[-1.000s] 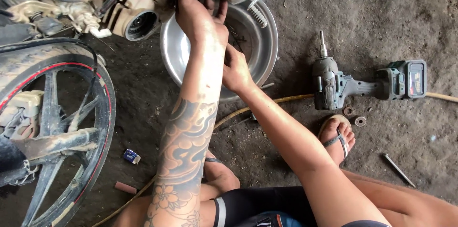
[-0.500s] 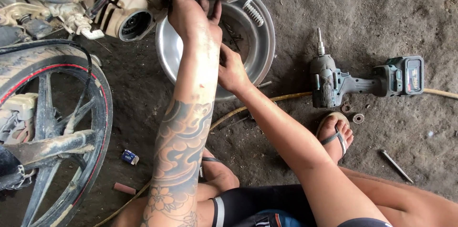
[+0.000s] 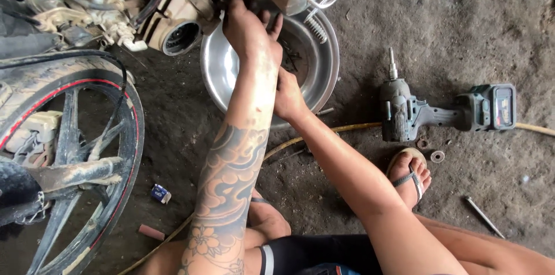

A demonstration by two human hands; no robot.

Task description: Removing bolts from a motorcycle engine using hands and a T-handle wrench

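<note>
Head view: the left hand (image 3: pixel 248 29) reaches up under the grimy motorcycle engine underside (image 3: pixel 173 18), fingers curled on a part hidden behind them; what it grips I cannot tell. The right hand (image 3: pixel 287 97) rests on the near rim of the round shiny steel basin (image 3: pixel 217 73), which sits directly beneath both hands and holds small dark bits. Judging by this, work on the underside looks mid-way. Right of the hands, open dirt floor holds a grey cordless impact driver (image 3: pixel 428 113); left, the red-striped black wheel (image 3: pixel 75 153) crowds close.

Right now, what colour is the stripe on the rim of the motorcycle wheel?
Red: a thin stripe around the dark wheel, seen in the head view.
</note>
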